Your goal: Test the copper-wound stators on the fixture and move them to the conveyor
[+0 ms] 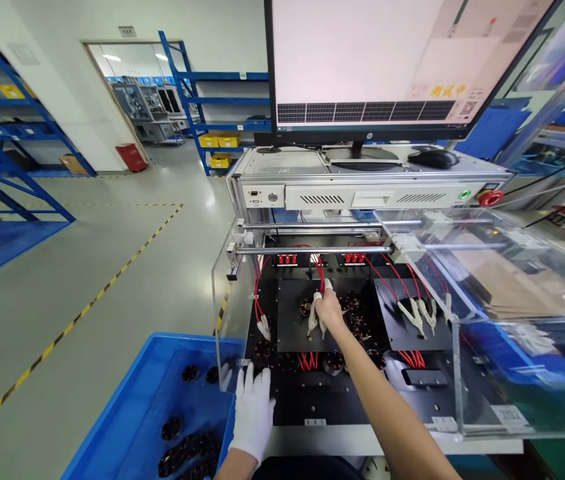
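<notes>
My right hand (328, 308), with white covers on its fingertips, is closed on a pale clip on a red wire, above the left black plate (289, 333). A round dark part (305, 307) lies beside the clips on that plate. My left hand (253, 410), in a white glove, rests at the left front edge of the bench by the clear panel, fingers apart, with nothing visible in it. More pale clips (417, 317) on red wires lie on the right black plate (387, 327).
A blue bin (112, 413) at lower left holds several round dark parts (189, 453). Metal rods (312, 251) cross above the bench. A clear cover (502, 267) stands open at right. Behind are a monitor (387, 60), a mouse (433, 158) and a red button (491, 198).
</notes>
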The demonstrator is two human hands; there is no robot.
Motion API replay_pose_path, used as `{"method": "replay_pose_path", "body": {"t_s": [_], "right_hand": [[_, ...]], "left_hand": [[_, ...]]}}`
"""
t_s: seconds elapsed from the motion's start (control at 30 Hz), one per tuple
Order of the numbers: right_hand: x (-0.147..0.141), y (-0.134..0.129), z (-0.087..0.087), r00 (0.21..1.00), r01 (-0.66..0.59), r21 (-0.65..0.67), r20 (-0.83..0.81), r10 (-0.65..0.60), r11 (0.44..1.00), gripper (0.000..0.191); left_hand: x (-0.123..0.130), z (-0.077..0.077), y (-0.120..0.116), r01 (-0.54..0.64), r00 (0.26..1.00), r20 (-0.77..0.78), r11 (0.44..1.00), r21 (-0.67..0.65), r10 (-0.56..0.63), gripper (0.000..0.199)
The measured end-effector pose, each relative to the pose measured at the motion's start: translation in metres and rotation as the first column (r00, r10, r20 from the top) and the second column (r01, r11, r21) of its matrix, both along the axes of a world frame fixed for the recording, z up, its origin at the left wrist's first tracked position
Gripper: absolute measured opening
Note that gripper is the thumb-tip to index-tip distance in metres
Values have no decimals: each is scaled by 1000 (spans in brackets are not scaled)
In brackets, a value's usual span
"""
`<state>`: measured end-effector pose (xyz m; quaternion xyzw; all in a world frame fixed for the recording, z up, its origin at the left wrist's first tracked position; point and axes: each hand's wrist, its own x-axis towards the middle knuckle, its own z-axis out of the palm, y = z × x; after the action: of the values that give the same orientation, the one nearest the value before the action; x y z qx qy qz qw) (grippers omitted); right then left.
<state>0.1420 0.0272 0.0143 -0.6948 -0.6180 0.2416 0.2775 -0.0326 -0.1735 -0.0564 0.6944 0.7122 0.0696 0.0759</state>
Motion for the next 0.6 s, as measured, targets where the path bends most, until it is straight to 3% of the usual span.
{"method": "replay_pose_path", "body": {"t_s": [0.1, 0.2, 0.37, 0.43, 0.5, 0.6], "right_hand": [[9, 7, 4, 998, 8, -67, 55, -5, 998, 53], [24, 6, 8, 993, 31, -132, 117, -15, 991, 53], [30, -11, 16, 944, 78, 101, 312, -106, 992, 59], [19, -12, 19, 940, -8, 29, 341, -2, 1000, 51], [5, -9, 23, 942, -104, -141, 305, 144, 984, 42], [-7, -10, 35, 937, -150, -214, 281, 208, 965, 33]], "left_hand": [[-2, -4, -7, 78, 993, 89, 997, 18, -79, 51], [-9, -10, -14, 22, 998, 59, 996, 84, -27, 43], [-22, -19, -13, 35, 999, 16, 996, 87, -36, 35], [-27, -24, -9, 76, 996, 39, 994, 72, -79, 28], [-31, -24, -1, 99, 989, 104, 994, 47, -103, 20], [-33, -7, 23, 30, 964, 262, 996, 87, -52, 14]]}}
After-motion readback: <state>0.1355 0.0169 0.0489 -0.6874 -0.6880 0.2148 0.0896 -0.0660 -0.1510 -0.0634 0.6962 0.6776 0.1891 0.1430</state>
